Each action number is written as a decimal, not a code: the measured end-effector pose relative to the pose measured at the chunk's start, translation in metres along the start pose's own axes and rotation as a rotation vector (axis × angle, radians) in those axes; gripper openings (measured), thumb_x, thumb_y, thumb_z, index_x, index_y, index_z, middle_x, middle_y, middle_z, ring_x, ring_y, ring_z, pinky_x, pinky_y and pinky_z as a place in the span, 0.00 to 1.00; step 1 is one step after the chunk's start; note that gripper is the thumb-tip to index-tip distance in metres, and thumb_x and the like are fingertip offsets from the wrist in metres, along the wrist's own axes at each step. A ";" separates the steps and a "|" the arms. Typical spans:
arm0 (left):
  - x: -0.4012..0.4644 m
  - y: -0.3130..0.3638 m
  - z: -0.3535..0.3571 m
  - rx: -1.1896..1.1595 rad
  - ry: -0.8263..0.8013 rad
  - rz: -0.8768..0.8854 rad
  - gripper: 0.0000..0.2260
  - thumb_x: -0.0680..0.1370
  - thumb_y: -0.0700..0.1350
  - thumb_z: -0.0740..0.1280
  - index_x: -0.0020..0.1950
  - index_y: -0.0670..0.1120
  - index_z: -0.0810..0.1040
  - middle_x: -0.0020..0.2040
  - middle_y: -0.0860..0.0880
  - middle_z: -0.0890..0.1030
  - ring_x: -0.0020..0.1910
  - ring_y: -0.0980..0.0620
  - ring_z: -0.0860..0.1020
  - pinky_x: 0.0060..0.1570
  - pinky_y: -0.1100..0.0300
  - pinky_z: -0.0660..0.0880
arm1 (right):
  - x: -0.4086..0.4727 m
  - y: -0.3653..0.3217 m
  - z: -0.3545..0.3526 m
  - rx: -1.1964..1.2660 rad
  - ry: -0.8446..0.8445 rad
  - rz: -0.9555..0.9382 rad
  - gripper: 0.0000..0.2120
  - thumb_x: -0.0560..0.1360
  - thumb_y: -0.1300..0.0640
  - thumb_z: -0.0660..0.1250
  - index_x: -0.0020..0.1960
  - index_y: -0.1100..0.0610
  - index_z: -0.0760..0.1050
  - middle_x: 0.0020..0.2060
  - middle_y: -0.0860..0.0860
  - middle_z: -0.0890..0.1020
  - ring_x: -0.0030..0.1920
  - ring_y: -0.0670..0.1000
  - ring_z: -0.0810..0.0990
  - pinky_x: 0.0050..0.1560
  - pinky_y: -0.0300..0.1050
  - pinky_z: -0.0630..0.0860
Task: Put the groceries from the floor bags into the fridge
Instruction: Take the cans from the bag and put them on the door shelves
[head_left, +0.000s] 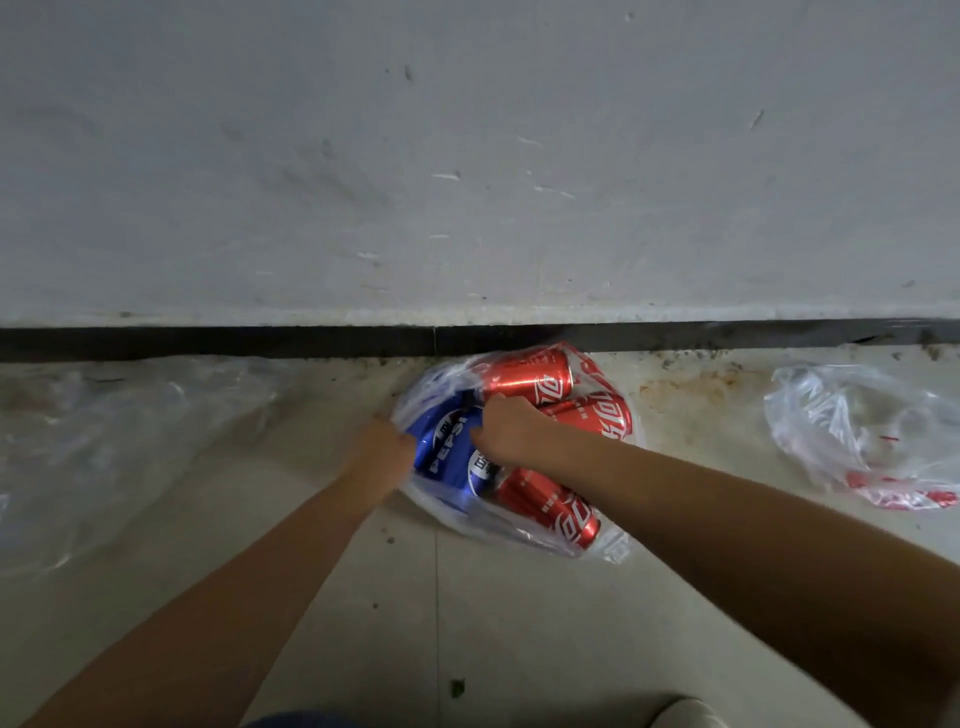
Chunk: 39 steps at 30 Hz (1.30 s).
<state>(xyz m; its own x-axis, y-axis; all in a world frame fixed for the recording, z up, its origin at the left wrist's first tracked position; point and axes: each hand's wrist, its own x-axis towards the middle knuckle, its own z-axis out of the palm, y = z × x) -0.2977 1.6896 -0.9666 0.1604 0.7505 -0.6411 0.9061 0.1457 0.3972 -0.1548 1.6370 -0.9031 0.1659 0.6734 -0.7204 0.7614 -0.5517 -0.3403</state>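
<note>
A clear plastic bag (602, 545) lies on the floor against the wall and holds several soda cans. Blue Pepsi cans (447, 441) lie at its left side. Red Coca-Cola cans lie at the back (524, 376), the right (602, 415) and the front (550, 512). My left hand (382, 449) grips the bag's left edge beside the Pepsi cans. My right hand (506, 426) reaches into the bag with its fingers curled over a Pepsi can; the fingertips are hidden.
A second clear bag with red print (862, 431) lies crumpled on the floor at the right. More clear plastic (114, 447) is spread at the left. A black skirting strip (260, 340) runs along the grey wall. The floor is pale tile.
</note>
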 end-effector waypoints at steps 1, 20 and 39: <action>0.006 -0.003 -0.003 -0.085 -0.023 -0.008 0.14 0.79 0.38 0.58 0.62 0.31 0.71 0.57 0.34 0.77 0.57 0.36 0.76 0.54 0.51 0.73 | 0.002 0.003 0.001 0.040 -0.001 0.040 0.15 0.80 0.59 0.56 0.59 0.68 0.74 0.55 0.63 0.78 0.49 0.59 0.75 0.45 0.45 0.68; 0.057 -0.023 -0.028 0.640 0.246 0.858 0.37 0.65 0.41 0.77 0.71 0.43 0.64 0.55 0.38 0.76 0.47 0.39 0.79 0.34 0.51 0.78 | 0.001 0.010 0.037 0.480 0.194 0.234 0.22 0.77 0.59 0.63 0.68 0.60 0.60 0.60 0.59 0.74 0.57 0.59 0.77 0.58 0.51 0.76; 0.041 0.033 -0.002 0.174 -0.090 0.253 0.31 0.74 0.57 0.66 0.69 0.39 0.65 0.63 0.42 0.73 0.58 0.45 0.75 0.53 0.59 0.72 | 0.023 0.000 0.040 0.589 0.025 0.406 0.30 0.74 0.48 0.67 0.67 0.66 0.65 0.57 0.58 0.77 0.53 0.54 0.77 0.52 0.44 0.74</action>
<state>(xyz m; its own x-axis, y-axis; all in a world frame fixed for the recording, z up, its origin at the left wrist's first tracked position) -0.2616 1.7260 -0.9783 0.4166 0.6876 -0.5947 0.8849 -0.1569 0.4385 -0.1762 1.6331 -0.9432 0.3845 0.3657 -0.8476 0.1732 -0.9305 -0.3229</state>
